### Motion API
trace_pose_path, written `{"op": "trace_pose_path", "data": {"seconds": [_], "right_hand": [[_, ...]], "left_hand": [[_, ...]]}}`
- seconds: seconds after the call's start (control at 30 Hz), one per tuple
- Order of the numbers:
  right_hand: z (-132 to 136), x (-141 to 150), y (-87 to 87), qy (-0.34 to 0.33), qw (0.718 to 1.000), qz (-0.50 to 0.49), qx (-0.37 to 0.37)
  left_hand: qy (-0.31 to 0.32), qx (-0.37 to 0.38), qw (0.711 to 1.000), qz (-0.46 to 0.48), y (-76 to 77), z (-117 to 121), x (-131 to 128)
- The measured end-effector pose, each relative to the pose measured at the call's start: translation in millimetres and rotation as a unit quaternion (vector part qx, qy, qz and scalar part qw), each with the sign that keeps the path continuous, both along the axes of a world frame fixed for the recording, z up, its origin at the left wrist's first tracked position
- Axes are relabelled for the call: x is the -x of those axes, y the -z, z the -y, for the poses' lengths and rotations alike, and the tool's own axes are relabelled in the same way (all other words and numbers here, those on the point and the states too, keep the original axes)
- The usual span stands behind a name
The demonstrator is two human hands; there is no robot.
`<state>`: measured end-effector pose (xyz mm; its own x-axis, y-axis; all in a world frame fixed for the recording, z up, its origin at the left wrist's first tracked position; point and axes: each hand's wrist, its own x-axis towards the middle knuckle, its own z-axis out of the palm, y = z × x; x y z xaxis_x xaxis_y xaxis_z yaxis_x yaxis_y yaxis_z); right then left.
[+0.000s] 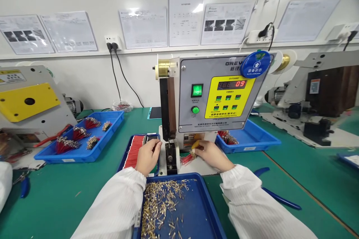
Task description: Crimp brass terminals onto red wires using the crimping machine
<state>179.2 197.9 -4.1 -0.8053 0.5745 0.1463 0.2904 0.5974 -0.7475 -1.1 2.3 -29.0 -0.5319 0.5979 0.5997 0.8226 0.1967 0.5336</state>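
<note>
The scene is brightly and evenly lit, apparently from above, and only faint shadows are cast beneath the left hand [148, 155] and the right hand [211, 155]. Glare is caught on a wall-mounted sheet [186, 14]. Straight lines are bowed by wide-angle distortion toward the frame edges, where detail is slightly softened.

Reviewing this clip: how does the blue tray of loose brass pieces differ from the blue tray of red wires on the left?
The near blue tray holds loose brass terminals lying singly, while the left blue tray holds red wire bundles gathered in clumps with metal ends. The near blue tray sits closest to the camera; the left blue tray lies farther off to the left. Both are shallow, rimmed blue trays on a green bench mat.
</note>
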Motion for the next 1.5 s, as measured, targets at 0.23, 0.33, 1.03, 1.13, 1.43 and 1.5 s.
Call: {"op": "trace_pose_path", "data": {"seconds": [0.23, 0.33, 1.03, 1.13, 1.43, 1.5], "right_hand": [[1.0, 1.5, 4.5, 0.034, 0.997, 0.020, -0.065], [4.5, 4.9, 9.0, 0.042, 0.995, 0.023, -0.082], [63.2, -6.9, -10.7, -0.224, 0.953, 0.025, -0.201], [80.3, -7.4, -5.8, -0.275, 0.928, 0.047, -0.247], [104.8, -6.6, 2.4, -0.319, 0.899, 0.109, -0.279], [109.7, -5.7, 2.1, -0.336, 0.896, 0.106, -0.271]], "left_hand": [[0.006, -0.004, 1.000, 0.001, -1.2, -0.2, -1.0], [0.002, 0.000, 1.000, 0.003, -2.4, 0.0, -1.1], [0.000, -0.001, 1.000, 0.015, -0.8, -1.1, -2.7], [-0.001, -0.004, 1.000, 0.009, -0.4, -1.2, -3.2], [0.006, -0.002, 1.000, 0.010, 0.8, -1.6, -4.2], [0.008, 0.001, 1.000, 0.010, 1.0, -1.5, -4.0]]}}
